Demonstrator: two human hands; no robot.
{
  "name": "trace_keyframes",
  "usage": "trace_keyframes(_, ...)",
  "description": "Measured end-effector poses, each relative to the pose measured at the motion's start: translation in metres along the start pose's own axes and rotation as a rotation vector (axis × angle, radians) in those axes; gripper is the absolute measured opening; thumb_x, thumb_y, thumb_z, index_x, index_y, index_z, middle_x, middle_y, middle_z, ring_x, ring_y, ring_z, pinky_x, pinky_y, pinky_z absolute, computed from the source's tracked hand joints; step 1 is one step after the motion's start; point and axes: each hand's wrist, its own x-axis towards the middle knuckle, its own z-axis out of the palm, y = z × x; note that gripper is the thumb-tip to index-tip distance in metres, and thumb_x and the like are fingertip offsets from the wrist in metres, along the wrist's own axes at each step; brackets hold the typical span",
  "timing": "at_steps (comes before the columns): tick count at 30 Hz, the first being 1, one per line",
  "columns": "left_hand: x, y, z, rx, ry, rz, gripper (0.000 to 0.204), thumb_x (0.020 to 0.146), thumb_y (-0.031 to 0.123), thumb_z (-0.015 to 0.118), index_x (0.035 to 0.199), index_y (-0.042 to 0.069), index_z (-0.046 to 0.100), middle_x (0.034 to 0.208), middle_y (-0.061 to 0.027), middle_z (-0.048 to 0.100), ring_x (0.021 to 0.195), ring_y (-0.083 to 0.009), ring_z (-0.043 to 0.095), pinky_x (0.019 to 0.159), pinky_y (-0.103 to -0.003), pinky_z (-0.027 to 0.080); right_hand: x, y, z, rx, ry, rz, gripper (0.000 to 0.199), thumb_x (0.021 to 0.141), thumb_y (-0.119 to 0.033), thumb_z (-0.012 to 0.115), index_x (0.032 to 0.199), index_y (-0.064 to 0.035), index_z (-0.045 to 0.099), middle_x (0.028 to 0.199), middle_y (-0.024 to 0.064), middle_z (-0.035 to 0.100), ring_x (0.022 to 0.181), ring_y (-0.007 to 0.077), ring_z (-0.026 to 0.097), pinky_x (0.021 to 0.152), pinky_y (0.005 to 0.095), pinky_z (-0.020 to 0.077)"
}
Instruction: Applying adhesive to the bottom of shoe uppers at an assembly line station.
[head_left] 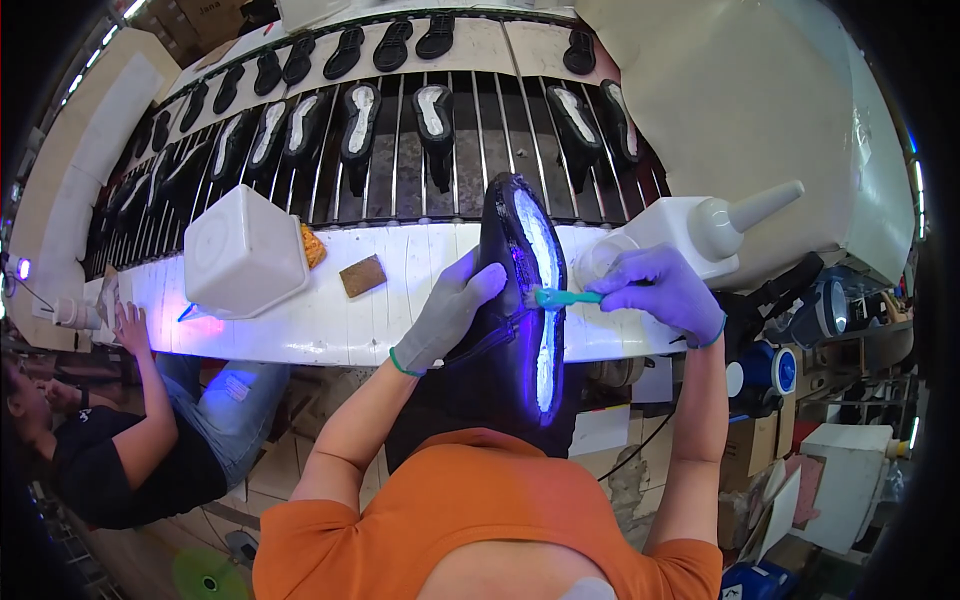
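Note:
In a pale glove, my left hand (450, 312) grips a black shoe upper (500, 240) from its left side. The shoe stands bottom up, its white underside (546, 260) glowing under violet-blue light, with the long end reaching toward my lap. My right hand (662, 288), also gloved, is closed around a teal-handled brush (570, 298). The brush head meets the shoe's left edge, near the middle of its length. Just beyond my right hand lies a white plastic bottle (665, 222) with a long nozzle (762, 206).
A white square container (246, 254) stands on the white bench (400, 255), near a brown block (362, 276) and an orange piece (313, 246). Behind, a roller rack (385, 190) carries several black shoes (432, 115). A co-worker (110, 440) sits at the left.

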Motion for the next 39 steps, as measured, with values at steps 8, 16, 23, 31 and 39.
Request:
trace_keyframes(8, -0.001, 0.008, 0.001, 0.079, 0.072, 0.041, 0.044, 0.094, 0.04, 0.057, 0.113, 0.001, 0.055, 0.085, 0.0, 0.058, 0.075, -0.0071, 0.051, 0.07, -0.022, 0.042, -0.015, -0.002, 0.016, 0.106, -0.247, -0.091, 0.022, 0.077, -0.005, 0.075, 0.099, -0.0028, 0.074, 0.078, 0.0052, 0.07, 0.071, 0.0095, 0.061, 0.066, 0.026, 0.0468)
trace_keyframes(16, 0.002, 0.009, -0.003, 0.07, 0.112, 0.048, 0.04, 0.095, 0.04, 0.054, 0.108, 0.002, 0.056, 0.084, 0.0001, 0.057, 0.076, -0.0074, 0.052, 0.072, -0.023, 0.044, -0.016, -0.012, 0.02, 0.043, 0.08, 0.006, 0.02, 0.073, -0.004, 0.077, 0.092, -0.0018, 0.075, 0.07, 0.0039, 0.066, 0.064, 0.0098, 0.059, 0.062, 0.0253, 0.0456)
trace_keyframes(23, 0.004, -0.003, -0.013, 0.038, 0.11, -0.062, 0.044, 0.095, 0.042, 0.053, 0.112, 0.001, 0.056, 0.089, -0.0003, 0.059, 0.078, -0.0068, 0.054, 0.073, -0.023, 0.046, -0.017, -0.012, 0.025, 0.088, -0.06, -0.014, 0.018, 0.073, -0.004, 0.076, 0.091, -0.0013, 0.075, 0.074, 0.0058, 0.069, 0.068, 0.0098, 0.062, 0.064, 0.0251, 0.0474)
trace_keyframes(31, 0.016, -0.012, -0.015, -0.068, 0.143, -0.093, 0.05, 0.094, 0.042, 0.054, 0.12, -0.001, 0.056, 0.097, -0.0029, 0.062, 0.085, -0.0082, 0.058, 0.078, -0.023, 0.048, -0.012, -0.014, 0.017, -0.033, -0.026, 0.075, 0.021, 0.073, -0.004, 0.076, 0.094, -0.0027, 0.075, 0.071, 0.0053, 0.067, 0.067, 0.0085, 0.06, 0.062, 0.0264, 0.0448)
trace_keyframes(39, 0.015, -0.014, -0.014, -0.004, 0.102, -0.138, 0.054, 0.094, 0.045, 0.054, 0.121, -0.001, 0.056, 0.1, -0.0033, 0.063, 0.086, -0.0083, 0.058, 0.08, -0.023, 0.048, -0.004, 0.002, 0.02, -0.049, 0.194, 0.132, 0.021, 0.078, -0.011, 0.075, 0.098, -0.0046, 0.075, 0.071, 0.0032, 0.066, 0.068, 0.007, 0.057, 0.065, 0.0258, 0.0459)
